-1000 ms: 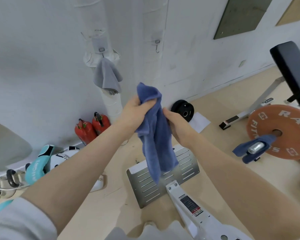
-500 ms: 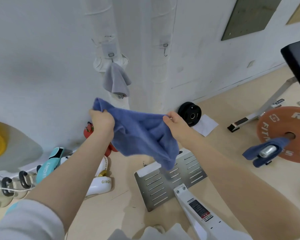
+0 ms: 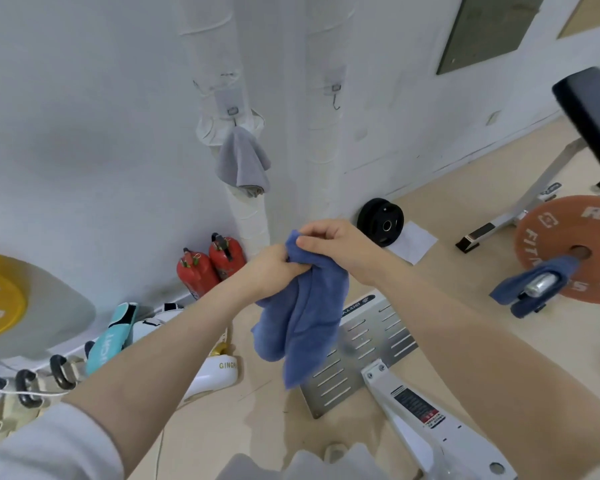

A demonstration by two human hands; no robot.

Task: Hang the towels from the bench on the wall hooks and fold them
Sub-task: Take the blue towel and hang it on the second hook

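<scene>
In the middle of the frame the left hand (image 3: 274,268) and right hand (image 3: 336,244) both pinch the blue towel (image 3: 305,317) at its top, so it hangs folded, ready for the empty hook (image 3: 335,98).

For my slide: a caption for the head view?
Both hands bunch a blue towel below a free wall hook.

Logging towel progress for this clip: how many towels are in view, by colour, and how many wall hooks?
Blue towels: 2, one held in both hands, one draped on the barbell sleeve
Grey towels: 1, hanging on the left hook
Wall hooks: 2, the left hook and the bare right hook
Total: 3 towels, 2 hooks
</scene>
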